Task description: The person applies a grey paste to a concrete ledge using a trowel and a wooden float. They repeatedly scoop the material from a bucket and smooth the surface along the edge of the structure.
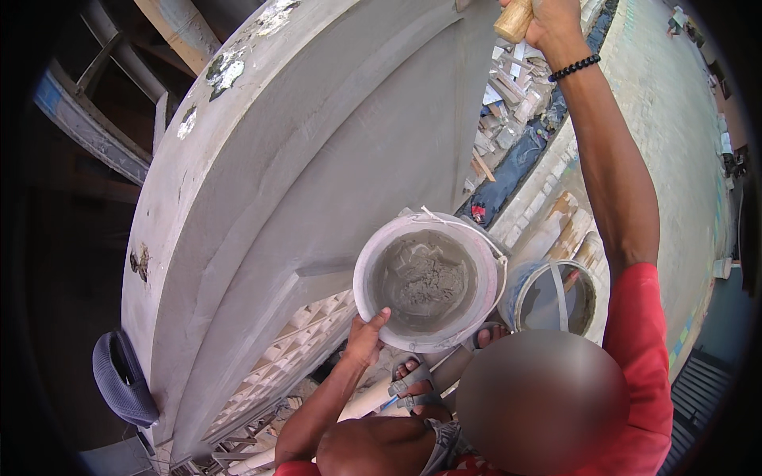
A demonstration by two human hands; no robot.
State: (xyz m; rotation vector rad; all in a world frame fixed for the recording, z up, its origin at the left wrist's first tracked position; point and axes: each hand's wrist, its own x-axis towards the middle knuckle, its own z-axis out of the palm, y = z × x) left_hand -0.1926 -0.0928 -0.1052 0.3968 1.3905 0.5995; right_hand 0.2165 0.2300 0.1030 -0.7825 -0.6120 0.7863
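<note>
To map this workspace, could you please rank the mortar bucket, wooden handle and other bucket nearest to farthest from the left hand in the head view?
1. Mortar bucket, in the left hand.
2. Other bucket, right of it.
3. Wooden handle, upper right, in the right hand.

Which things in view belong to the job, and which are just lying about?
Job:
- bucket, left hand on its rim
- mortar inside it
- wooden handle, right hand gripping it
- second bucket, probably

Lying about:
- rubble
- dark mesh item by the grey wall, likely
</note>
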